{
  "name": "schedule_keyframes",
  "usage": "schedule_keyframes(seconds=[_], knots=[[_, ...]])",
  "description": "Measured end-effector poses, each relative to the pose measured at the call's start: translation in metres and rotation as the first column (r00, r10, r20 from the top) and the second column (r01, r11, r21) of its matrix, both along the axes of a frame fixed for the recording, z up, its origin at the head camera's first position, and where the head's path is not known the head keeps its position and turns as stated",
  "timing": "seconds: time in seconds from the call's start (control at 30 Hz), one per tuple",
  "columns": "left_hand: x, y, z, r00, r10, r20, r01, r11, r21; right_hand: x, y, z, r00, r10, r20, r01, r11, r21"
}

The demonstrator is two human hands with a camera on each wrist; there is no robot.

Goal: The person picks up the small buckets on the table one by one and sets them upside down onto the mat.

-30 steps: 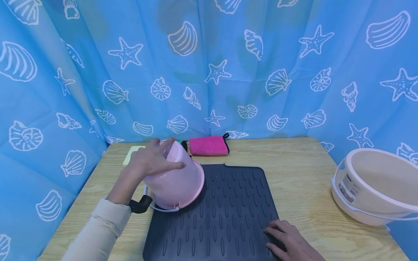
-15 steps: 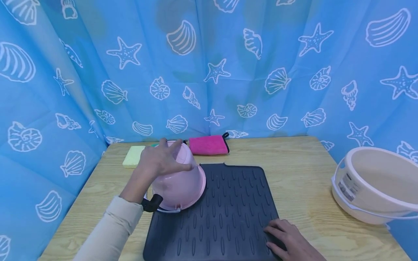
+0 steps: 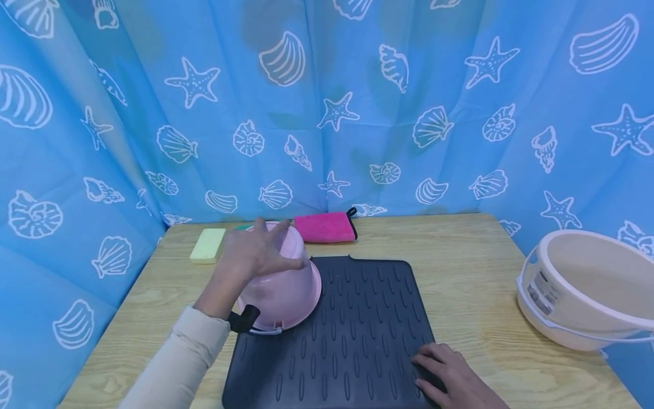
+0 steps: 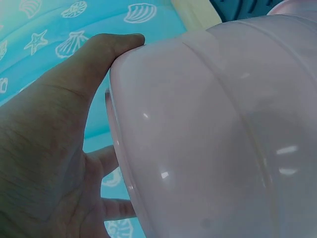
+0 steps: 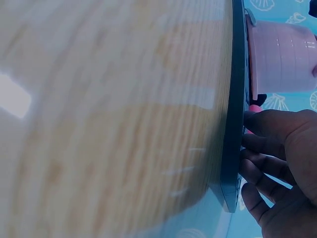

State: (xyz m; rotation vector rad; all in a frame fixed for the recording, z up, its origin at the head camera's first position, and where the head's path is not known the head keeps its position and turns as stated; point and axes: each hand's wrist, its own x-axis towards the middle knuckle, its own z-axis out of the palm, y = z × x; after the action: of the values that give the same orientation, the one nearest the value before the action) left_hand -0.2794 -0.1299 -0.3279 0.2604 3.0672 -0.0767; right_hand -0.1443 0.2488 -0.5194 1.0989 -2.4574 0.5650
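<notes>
A pink bucket (image 3: 278, 295) stands upside down at the left of the black ridged mat (image 3: 352, 335), its rim down and its white handle lying by the rim. My left hand (image 3: 250, 250) grips its upturned base from above, fingers and thumb spread round the base edge. The left wrist view has the thumb (image 4: 114, 47) bent over that edge, with the bucket wall filling much of the picture. My right hand (image 3: 449, 375) rests at the mat's right edge, fingers loosely bent, fingertips touching it. In the right wrist view the bucket's rim lies close against the mat.
A larger cream bucket (image 3: 577, 318) with a white handle stands at the right table edge. Along the back lie a folded pink cloth (image 3: 325, 227) with black trim and a pale yellow sponge (image 3: 208, 245). Something green shows behind the pink bucket. A blue shell-print curtain (image 3: 327, 68) surrounds the wooden table.
My left hand has shifted the pink bucket slightly right and tipped it more upright, rim down on the mat. The sponge shows more fully. My right hand has stayed in place.
</notes>
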Motion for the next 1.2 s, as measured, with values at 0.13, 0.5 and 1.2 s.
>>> schedule_keyframes(seconds=[0.13, 0.5, 1.2], knots=[[-0.001, 0.005, 0.0, 1.0, -0.016, -0.006, 0.016, 1.0, -0.004, 0.0, 0.0, 0.001, 1.0, -0.009, 0.005, 0.009, 1.0, 0.005], [-0.001, 0.013, 0.001, 1.0, 0.007, 0.025, -0.006, 0.999, -0.043, 0.001, 0.002, 0.003, 0.999, -0.029, 0.03, 0.028, 0.999, 0.034], [0.056, 0.018, -0.009, 0.862, -0.166, -0.478, 0.36, 0.865, 0.35, 0.005, -0.002, 0.01, 0.98, -0.102, 0.171, 0.086, 0.992, 0.097]])
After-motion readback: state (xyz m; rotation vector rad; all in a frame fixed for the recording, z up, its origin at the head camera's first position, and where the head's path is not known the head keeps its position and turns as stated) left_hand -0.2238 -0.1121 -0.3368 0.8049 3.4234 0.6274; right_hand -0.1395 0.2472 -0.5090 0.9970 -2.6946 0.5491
